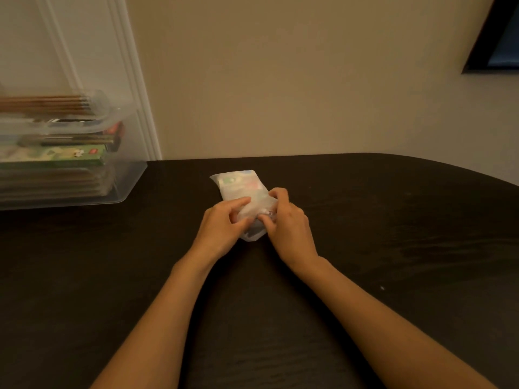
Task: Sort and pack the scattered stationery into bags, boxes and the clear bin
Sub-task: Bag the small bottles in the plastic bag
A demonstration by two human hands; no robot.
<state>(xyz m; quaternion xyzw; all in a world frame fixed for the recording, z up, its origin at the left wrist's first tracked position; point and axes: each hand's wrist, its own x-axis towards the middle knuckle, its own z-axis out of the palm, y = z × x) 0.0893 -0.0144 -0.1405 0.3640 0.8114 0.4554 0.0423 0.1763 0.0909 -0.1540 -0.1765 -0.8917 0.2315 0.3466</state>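
Plastic bag (242, 189): lying on the dark table (393, 220).
Left grip (222, 228): pinching the bag's near end.
Right grip (289, 220): fingers curling, pinching the same end.

Clear bin (123, 189) blocks far left; table (393, 220) right open.

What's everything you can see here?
small clear plastic bag: one, whitish contents, table centre
clear plastic bin: one, see-through, table's left, holds stacked packs
flat green box: one, green, inside bin
dark wooden table: one, near-black, under everything
black-framed panel: one, black, wall upper right
left hand: one, pinching the bag's near end
right hand: one, pinching the bag's near end
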